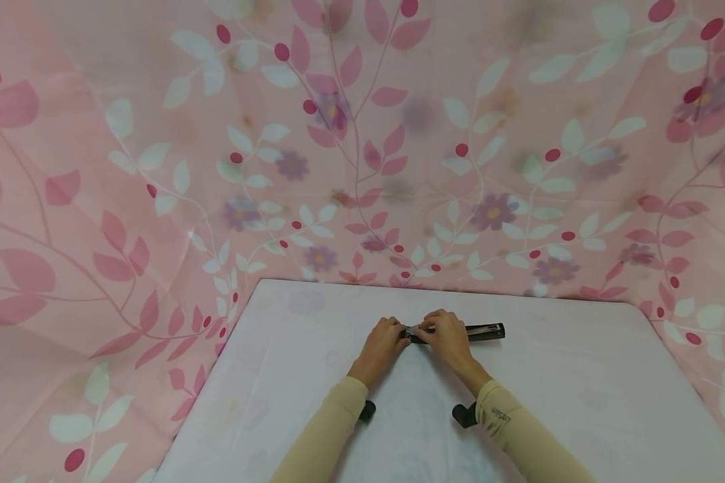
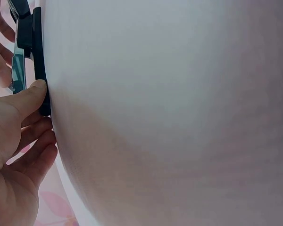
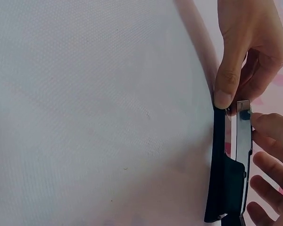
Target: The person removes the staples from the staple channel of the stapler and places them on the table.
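A black stapler lies on the white-covered table, its top swung open and pointing right. My left hand pinches the end of its black base between thumb and fingers. From the other side, my right hand holds the silver metal magazine near its tip with its fingertips. In the right wrist view, the magazine stands raised apart from the base, and the other right fingers spread alongside it. The right palm hides the stapler's middle in the head view.
The table has a white cloth over it. A pink floral curtain surrounds its back and sides. Black wrist devices jut inward from both sleeves, low over the cloth.
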A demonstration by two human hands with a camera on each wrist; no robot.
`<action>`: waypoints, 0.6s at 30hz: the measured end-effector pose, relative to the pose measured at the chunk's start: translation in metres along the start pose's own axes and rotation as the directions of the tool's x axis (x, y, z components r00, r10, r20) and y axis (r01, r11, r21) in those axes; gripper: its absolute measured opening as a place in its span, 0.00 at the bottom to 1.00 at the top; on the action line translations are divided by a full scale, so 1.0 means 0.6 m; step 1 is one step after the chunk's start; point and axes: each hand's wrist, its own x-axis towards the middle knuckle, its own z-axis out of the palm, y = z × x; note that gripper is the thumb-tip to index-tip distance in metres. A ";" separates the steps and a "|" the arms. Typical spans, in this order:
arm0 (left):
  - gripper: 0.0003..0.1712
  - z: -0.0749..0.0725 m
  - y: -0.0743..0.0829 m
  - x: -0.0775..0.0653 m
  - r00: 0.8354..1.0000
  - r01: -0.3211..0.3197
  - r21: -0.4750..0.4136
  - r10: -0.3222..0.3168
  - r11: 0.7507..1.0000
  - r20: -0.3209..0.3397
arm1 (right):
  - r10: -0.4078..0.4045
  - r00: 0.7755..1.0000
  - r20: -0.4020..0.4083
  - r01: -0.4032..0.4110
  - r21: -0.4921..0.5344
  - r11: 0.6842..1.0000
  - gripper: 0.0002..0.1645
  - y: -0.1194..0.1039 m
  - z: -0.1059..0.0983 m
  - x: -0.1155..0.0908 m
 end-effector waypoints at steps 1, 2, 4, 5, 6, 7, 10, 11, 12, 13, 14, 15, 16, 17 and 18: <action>0.14 0.000 0.000 0.000 1.000 0.001 0.000 -0.001 1.000 0.000 | 0.003 1.000 -0.002 -0.003 -0.003 1.000 0.09 0.000 0.000 0.000; 0.14 0.000 0.000 0.001 1.000 0.001 0.000 -0.001 1.000 0.000 | 0.007 1.000 -0.003 -0.007 -0.005 1.000 0.09 -0.001 -0.001 0.001; 0.14 0.000 -0.001 0.001 1.000 -0.001 0.001 0.001 1.000 -0.006 | 0.010 1.000 -0.010 -0.010 -0.007 1.000 0.11 -0.001 -0.001 0.002; 0.14 -0.001 -0.001 0.001 1.000 -0.002 0.001 0.002 1.000 -0.008 | 0.009 1.000 -0.013 -0.009 -0.007 1.000 0.12 0.000 -0.002 0.003; 0.14 -0.001 -0.001 0.001 1.000 -0.002 0.002 0.002 1.000 -0.009 | 0.007 1.000 -0.013 -0.007 -0.005 1.000 0.13 0.000 -0.002 0.004; 0.14 -0.001 -0.001 0.001 1.000 -0.002 0.003 0.003 1.000 -0.010 | 0.003 1.000 -0.011 -0.003 0.001 1.000 0.14 0.001 -0.002 0.005; 0.14 -0.003 -0.001 0.000 1.000 -0.002 0.006 0.002 1.000 -0.006 | -0.029 1.000 0.010 0.029 0.022 0.999 0.17 0.005 -0.001 0.008; 0.14 -0.003 -0.001 0.000 1.000 -0.001 0.003 0.001 1.000 -0.005 | -0.045 0.999 0.023 0.044 0.030 0.999 0.17 0.006 -0.002 0.009; 0.14 -0.003 0.000 0.000 1.000 -0.001 0.005 0.001 1.000 -0.003 | -0.062 0.997 0.042 0.060 0.043 0.997 0.17 0.008 -0.002 0.011; 0.14 -0.003 0.000 -0.001 1.000 -0.002 0.005 0.002 1.000 -0.002 | -0.082 0.995 0.063 0.078 0.056 0.995 0.17 0.008 -0.003 0.012; 0.14 -0.003 0.000 -0.001 1.000 -0.002 0.002 0.002 1.000 -0.004 | -0.104 0.991 0.085 0.099 0.068 0.993 0.16 0.009 -0.004 0.014; 0.14 -0.003 0.000 -0.001 1.000 -0.004 0.001 0.004 1.000 -0.005 | -0.125 0.986 0.108 0.117 0.073 0.990 0.15 0.009 -0.005 0.016; 0.14 -0.003 0.001 -0.002 1.000 -0.007 0.001 0.007 1.000 -0.008 | -0.151 0.981 0.124 0.142 0.081 0.987 0.15 0.009 -0.006 0.018; 0.14 -0.003 0.001 -0.002 1.000 -0.009 0.001 0.009 1.000 -0.010 | -0.177 0.974 0.140 0.166 0.087 0.982 0.14 0.009 -0.008 0.019; 0.14 -0.002 0.001 -0.001 1.000 -0.010 0.003 0.010 1.000 -0.013 | -0.200 0.967 0.155 0.188 0.092 0.978 0.13 0.009 -0.009 0.021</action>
